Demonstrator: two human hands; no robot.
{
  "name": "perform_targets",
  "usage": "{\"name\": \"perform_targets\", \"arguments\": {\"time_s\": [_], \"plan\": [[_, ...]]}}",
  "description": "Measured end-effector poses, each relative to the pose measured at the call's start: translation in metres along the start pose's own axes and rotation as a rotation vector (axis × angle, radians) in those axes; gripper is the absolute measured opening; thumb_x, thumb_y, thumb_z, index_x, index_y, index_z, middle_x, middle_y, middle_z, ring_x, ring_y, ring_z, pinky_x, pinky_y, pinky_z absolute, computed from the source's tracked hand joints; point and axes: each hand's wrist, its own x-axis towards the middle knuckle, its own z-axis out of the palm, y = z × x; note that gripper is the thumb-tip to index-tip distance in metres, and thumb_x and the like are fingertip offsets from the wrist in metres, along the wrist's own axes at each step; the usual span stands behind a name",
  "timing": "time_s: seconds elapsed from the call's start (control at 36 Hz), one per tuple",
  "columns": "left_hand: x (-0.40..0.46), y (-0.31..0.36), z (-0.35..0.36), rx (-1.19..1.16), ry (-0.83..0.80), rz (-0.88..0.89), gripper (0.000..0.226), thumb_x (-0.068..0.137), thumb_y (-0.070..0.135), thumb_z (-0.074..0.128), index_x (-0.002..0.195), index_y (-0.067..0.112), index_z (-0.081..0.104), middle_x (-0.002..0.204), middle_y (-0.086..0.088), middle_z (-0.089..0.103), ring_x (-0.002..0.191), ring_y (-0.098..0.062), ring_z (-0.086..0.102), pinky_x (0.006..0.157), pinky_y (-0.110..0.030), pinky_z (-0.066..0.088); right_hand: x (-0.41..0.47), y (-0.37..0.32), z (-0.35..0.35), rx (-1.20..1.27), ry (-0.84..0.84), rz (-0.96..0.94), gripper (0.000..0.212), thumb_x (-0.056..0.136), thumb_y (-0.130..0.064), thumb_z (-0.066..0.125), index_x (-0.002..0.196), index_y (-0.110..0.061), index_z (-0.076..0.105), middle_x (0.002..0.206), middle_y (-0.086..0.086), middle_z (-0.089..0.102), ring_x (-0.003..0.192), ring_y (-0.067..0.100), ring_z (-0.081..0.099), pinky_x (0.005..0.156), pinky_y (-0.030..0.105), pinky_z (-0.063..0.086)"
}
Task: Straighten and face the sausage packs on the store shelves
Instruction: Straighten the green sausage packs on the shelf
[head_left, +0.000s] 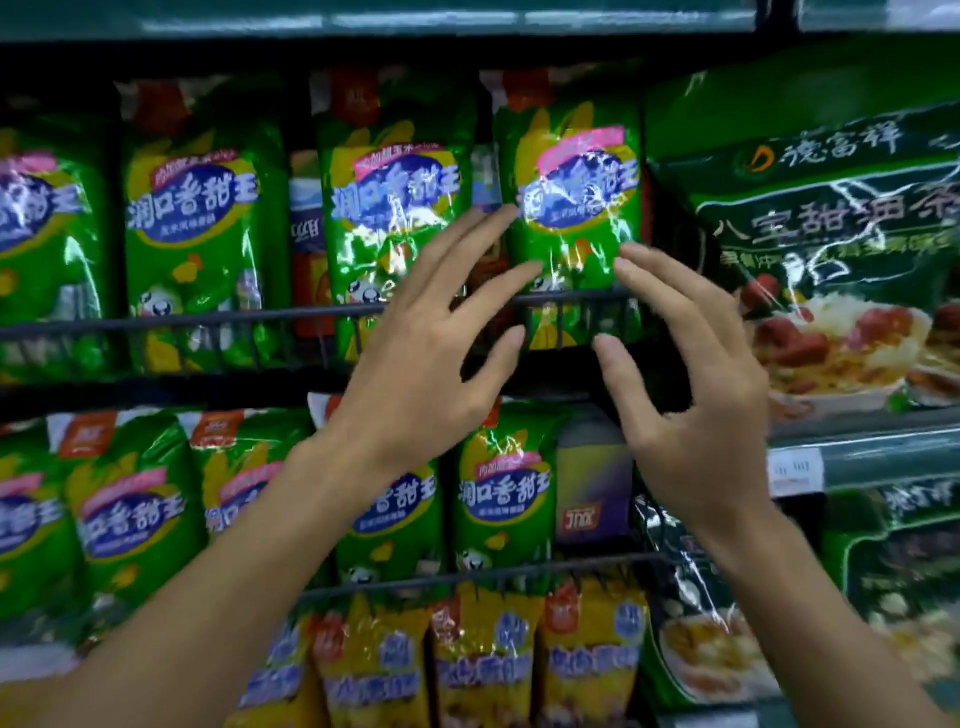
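Sausage packs (574, 197), green with blue and pink labels, stand upright in a row along the upper shelf, held behind a dark wire rail (208, 325) at the shelf's front edge. The pack at the right end of that row sits between both hands. The left hand (431, 353) is spread wide, fingers straight, with its fingertips (511, 210) at the left edge of this pack; whether they touch the wrapper cannot be told. The right hand (691, 374) is also open, fingers loosely bent, its fingertips (626, 254) at the pack's lower right edge. Neither hand grips anything. A second row of green packs (501, 483) stands on the middle shelf below, partly hidden by the left forearm, with a purple pack (592, 493) at its right end. Yellow packs (483, 660) line the bottom shelf behind another wire rail. To the right of the upper row, a large dark green bag (831, 234) with a picture of food leans forward at the shelf's right side.
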Motion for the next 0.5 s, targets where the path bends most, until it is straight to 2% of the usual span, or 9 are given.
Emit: {"name": "perform_targets", "arguments": {"time_s": [0.11,0.22,0.28,0.36,0.44,0.5], "plan": [[-0.058,0.012,-0.001,-0.121,0.079,-0.062,0.042,0.102,0.016,0.06,0.143,0.008,0.056,0.157,-0.007,0.042,0.15,-0.022,0.032,0.122,-0.039,0.028,-0.051,-0.02,0.008,0.107,0.026,0.118,0.038,0.097,-0.01,0.065,0.134,-0.001,0.059,0.136,0.007,0.06,0.133,0.019,0.055,0.111,0.035,0.044],[-0.114,0.029,0.013,-0.342,0.036,-0.277,0.045,0.102,0.021,0.057,0.147,0.018,0.052,0.154,0.006,0.045,0.145,-0.012,0.04,0.118,-0.027,0.032,-0.099,-0.028,0.024,0.163,-0.055,0.363,0.041,0.098,-0.019,0.064,0.137,-0.011,0.059,0.135,-0.002,0.062,0.13,0.009,0.056,0.108,0.026,0.045],[-0.135,0.034,0.023,-0.416,-0.035,-0.41,0.049,0.104,0.029,0.055,0.152,0.03,0.044,0.157,0.018,0.038,0.148,-0.006,0.034,0.12,-0.021,0.028,-0.115,-0.029,0.036,0.172,-0.107,0.505,0.044,0.1,-0.025,0.066,0.142,-0.018,0.055,0.137,-0.008,0.06,0.131,0.005,0.054,0.107,0.023,0.045],[-0.153,0.042,0.038,-0.495,-0.137,-0.588,0.06,0.102,0.047,0.05,0.155,0.052,0.023,0.159,0.038,0.016,0.15,0.007,0.016,0.12,-0.02,0.021,-0.129,-0.029,0.046,0.15,-0.17,0.644,0.054,0.096,-0.035,0.065,0.146,-0.025,0.05,0.139,-0.013,0.056,0.132,0.001,0.051,0.106,0.017,0.043],[-0.167,0.047,0.046,-0.568,-0.198,-0.673,0.068,0.097,0.054,0.046,0.154,0.056,0.009,0.157,0.046,0.001,0.148,0.015,0.003,0.118,-0.013,0.013,-0.134,-0.028,0.057,0.08,-0.201,0.698,0.058,0.094,-0.039,0.065,0.148,-0.026,0.048,0.141,-0.013,0.055,0.132,-0.004,0.048,0.106,0.011,0.039],[-0.172,0.05,0.049,-0.598,-0.251,-0.677,0.072,0.1,0.053,0.047,0.155,0.055,0.0,0.157,0.046,-0.008,0.145,0.02,-0.007,0.114,-0.008,0.005,-0.137,-0.027,0.063,0.033,-0.225,0.722,0.059,0.094,-0.044,0.063,0.149,-0.026,0.047,0.14,-0.014,0.055,0.131,-0.002,0.049,0.107,0.017,0.041]]}}
